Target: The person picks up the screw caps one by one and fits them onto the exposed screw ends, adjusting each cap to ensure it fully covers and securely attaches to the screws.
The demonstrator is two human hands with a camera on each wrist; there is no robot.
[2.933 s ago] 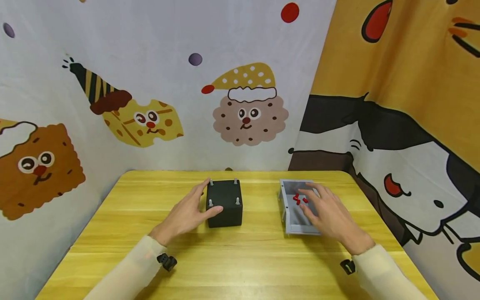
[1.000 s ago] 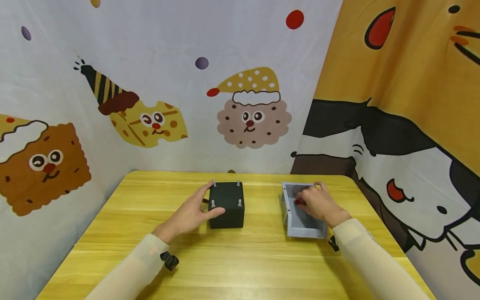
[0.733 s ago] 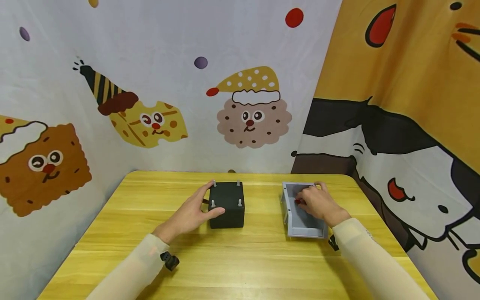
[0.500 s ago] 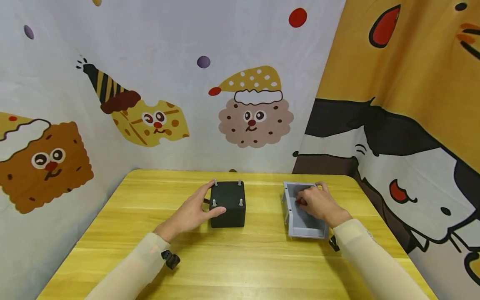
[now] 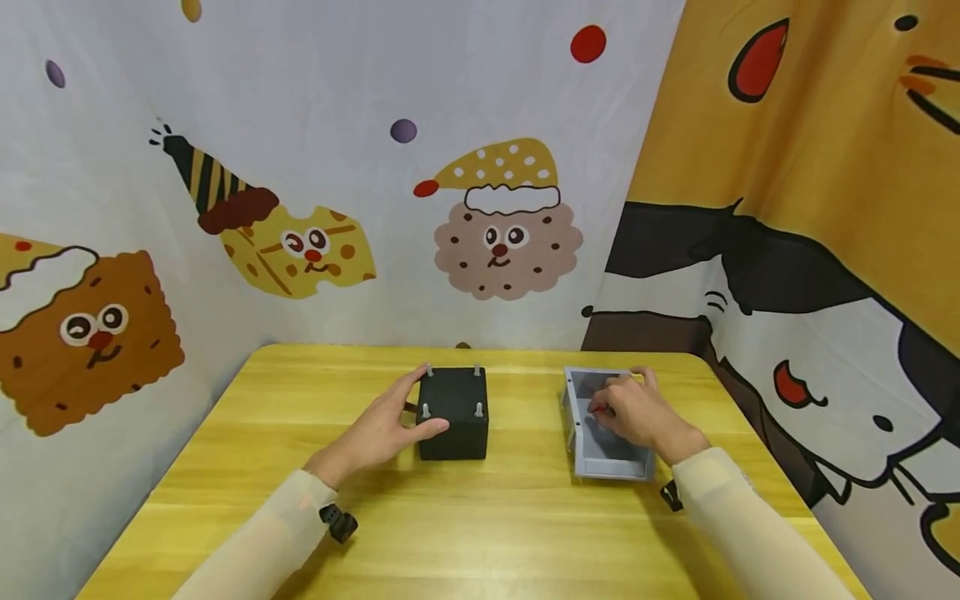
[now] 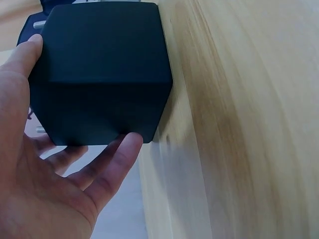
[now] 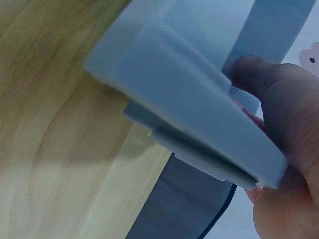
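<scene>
A black box [image 5: 453,437] with several upright metal pegs on its top stands on the table, left of centre. My left hand [image 5: 375,429] grips it from the left, thumb along the near top edge and fingers against the far and left sides; in the left wrist view the fingers [image 6: 107,169] reach under its edge. To the right is a pale grey open tray [image 5: 615,469] on short legs. My right hand [image 5: 637,410] reaches over its right rim, thumb and fingers pinching a small red piece [image 5: 600,409] inside. The hand covers the tray's other contents.
The wooden table [image 5: 480,533] runs beneath both things, with bare wood between box and tray. A printed cloth [image 5: 337,100] hangs behind the table's far edge and along its sides. Dark wrist devices [image 5: 339,523] sit at the sleeves.
My right hand has gone from hovering open over the several red pieces to pinching one inside the tray. In the last half second it shifts slightly. The left hand stays on the box.
</scene>
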